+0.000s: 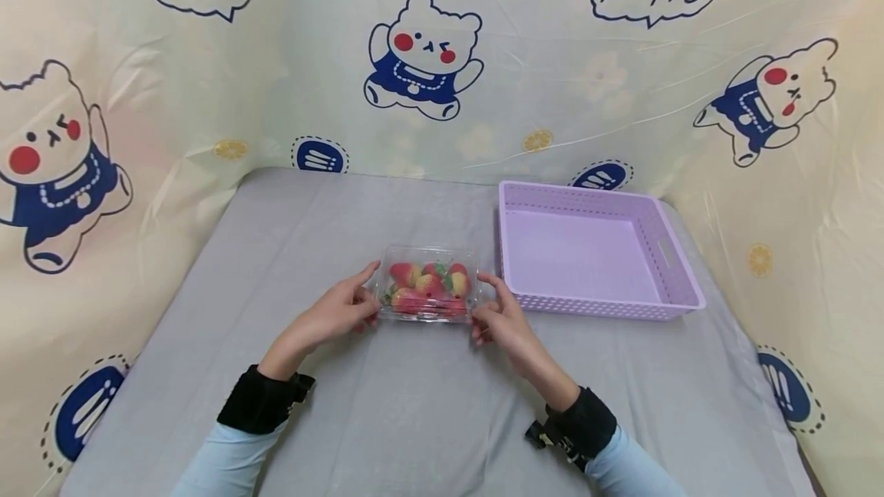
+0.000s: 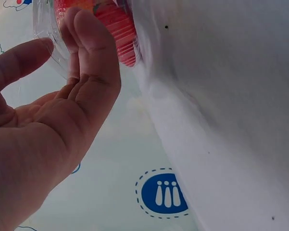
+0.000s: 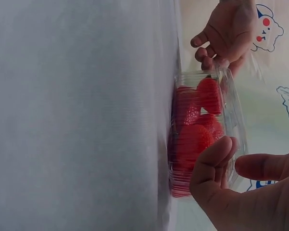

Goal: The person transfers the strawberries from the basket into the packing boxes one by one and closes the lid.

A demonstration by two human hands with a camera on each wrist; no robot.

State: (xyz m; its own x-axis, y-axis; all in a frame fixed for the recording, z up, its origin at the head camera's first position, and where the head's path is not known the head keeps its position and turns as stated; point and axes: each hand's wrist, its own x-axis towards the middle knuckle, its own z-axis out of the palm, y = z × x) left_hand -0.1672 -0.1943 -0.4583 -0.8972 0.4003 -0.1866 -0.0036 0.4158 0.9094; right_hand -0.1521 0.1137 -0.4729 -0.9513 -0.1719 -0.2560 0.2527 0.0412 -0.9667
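A clear plastic box stands upright on the grey cloth near the middle of the table, with several red strawberries inside. My left hand grips its left end, index finger reaching along the side. At the opposite end, my right hand holds the box in the same manner. The right wrist view shows the thumb at the projecting rim and curled fingers against the ribbed wall. In the left wrist view, curled fingers hide part of the box.
A shallow lilac plastic basket sits right of the box, near the table's back right corner. Grey cloth covers the table. A cream curtain with printed bears hangs around the back and sides.
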